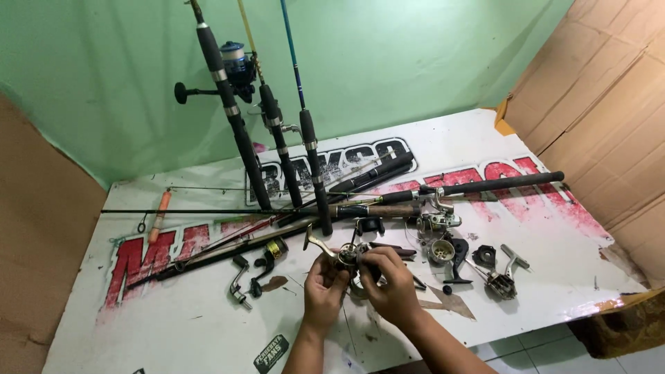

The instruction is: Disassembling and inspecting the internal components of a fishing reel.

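My left hand (pixel 323 289) and my right hand (pixel 392 284) are together over the near part of the white table (pixel 173 325). Between them they hold a small metal fishing reel part (pixel 344 255) with a silver crank arm sticking up to the left. The fingers of both hands are curled around it. My right hand also seems to pinch a thin dark tool against the part; its tip is hidden.
Three fishing rods (pixel 235 118) lean upright against the green wall, one with a blue reel (pixel 237 66). More rods (pixel 485 183) lie across the table. Loose reel pieces (pixel 443 251), a handle (pixel 239 284) and a gear part (pixel 500 282) lie around. Cardboard (pixel 603 104) stands at the right.
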